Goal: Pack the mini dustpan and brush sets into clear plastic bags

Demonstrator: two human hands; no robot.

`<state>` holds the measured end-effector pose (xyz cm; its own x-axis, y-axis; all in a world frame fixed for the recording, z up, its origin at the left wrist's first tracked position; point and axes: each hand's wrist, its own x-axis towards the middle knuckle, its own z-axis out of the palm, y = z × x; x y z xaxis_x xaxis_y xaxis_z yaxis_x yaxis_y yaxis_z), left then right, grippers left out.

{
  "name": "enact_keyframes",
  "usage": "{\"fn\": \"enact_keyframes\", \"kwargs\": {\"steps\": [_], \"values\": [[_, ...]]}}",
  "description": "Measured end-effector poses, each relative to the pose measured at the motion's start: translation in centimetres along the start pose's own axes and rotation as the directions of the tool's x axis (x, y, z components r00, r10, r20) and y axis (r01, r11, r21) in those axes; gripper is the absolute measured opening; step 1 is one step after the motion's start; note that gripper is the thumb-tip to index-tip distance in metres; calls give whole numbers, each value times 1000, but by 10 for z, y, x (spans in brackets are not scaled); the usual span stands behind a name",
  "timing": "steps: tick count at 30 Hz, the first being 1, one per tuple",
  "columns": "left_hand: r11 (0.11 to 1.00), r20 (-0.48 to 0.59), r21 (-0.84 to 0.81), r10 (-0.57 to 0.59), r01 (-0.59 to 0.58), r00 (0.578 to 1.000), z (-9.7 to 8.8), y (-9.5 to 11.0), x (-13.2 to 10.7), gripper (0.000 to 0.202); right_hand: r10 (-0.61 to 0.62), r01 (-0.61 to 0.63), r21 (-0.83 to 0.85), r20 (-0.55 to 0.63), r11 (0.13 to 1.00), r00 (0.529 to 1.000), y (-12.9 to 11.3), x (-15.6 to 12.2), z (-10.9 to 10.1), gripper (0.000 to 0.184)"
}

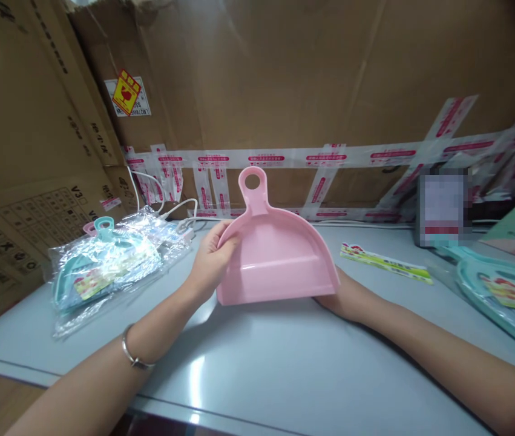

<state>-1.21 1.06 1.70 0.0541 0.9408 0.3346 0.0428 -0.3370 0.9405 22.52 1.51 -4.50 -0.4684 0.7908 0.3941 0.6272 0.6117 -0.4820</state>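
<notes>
A pink dustpan (279,254) is held up above the table, its handle with the round hole pointing away from me and its straight edge toward me. My left hand (214,257) grips its left rim, thumb on the inner face. Behind the right side of the pan is my right hand (330,300); its fingers are hidden by the pan, so its grip cannot be seen. On the table to the right of the pan lies a printed label strip (387,264).
Plastic-wrapped green dustpans (107,266) lie at the left. Another wrapped green dustpan (502,284) lies at the right, near a blurred upright device (442,209). Taped cardboard (261,91) walls the back of the grey table (257,369). White cables (189,212) run along it.
</notes>
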Motion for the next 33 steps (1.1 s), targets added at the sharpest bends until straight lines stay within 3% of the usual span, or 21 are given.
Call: {"fn": "enact_keyframes", "kwargs": {"steps": [3,6,10,12,14,18,20,23,27,33], "values": [[1000,-31,-15,17,-18,999,-2,-3,2,15,-53,66,-120,110,991,993,-7,-6,-13,24],[998,-136,-17,59,-62,989,-7,-7,7,14,-27,61,-162,200,985,979,-15,-16,-30,19],[994,-313,-23,98,-111,945,-14,-15,16,14,5,27,-80,369,996,930,-27,-27,-45,7],[995,-350,-30,83,-100,933,-15,-18,19,15,-33,31,13,382,999,923,-35,-29,-47,7],[996,-329,-32,66,-81,942,-15,-21,20,17,-114,79,125,303,989,946,-42,-29,-47,3],[999,-160,-30,30,-35,987,-5,-26,13,24,-245,251,236,-55,939,968,-50,-28,-45,4],[999,-45,-50,11,-14,999,2,-28,7,27,-223,267,204,-215,942,951,-50,-29,-42,7],[994,120,-103,-16,29,993,12,-27,-4,30,-98,174,171,-379,970,920,-47,-34,-34,10],[994,241,-101,-25,50,970,23,-17,-18,30,82,0,191,-417,982,905,-46,-34,-25,17],[997,256,-59,-33,50,966,32,-9,-26,33,223,-191,123,-356,974,908,-51,-22,-25,29]]}}
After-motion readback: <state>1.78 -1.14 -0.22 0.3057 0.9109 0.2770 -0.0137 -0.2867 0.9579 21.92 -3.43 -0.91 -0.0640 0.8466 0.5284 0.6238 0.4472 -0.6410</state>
